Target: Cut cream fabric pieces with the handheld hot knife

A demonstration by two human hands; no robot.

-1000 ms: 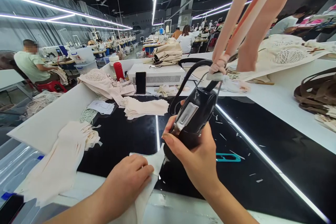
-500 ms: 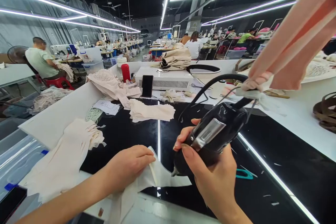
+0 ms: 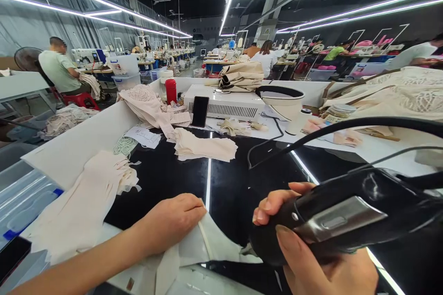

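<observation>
My left hand point(image 3: 176, 221) pinches a pale cream fabric piece point(image 3: 217, 242) near its upper corner. The piece lies over the near edge of the glossy black tabletop, and a strip of it hangs below. My right hand point(image 3: 321, 267) is wrapped around a black corded hand tool point(image 3: 374, 193) with a silver plate and a small metal nozzle. That nozzle points left and touches or nearly touches the fabric's right end; which of the two I cannot tell.
Cream fabric pieces point(image 3: 204, 144) are stacked ahead, and a larger fabric pile point(image 3: 83, 198) lies left. A phone point(image 3: 200, 111) leans against a white vented box point(image 3: 231, 108). The tool's black cable point(image 3: 363, 122) arcs across the right side. Seated people work at machines behind.
My right hand has brought the tool right and closer, tipping it toward level. The left hand has barely moved and keeps its pinch on the fabric. The view has shifted right.
</observation>
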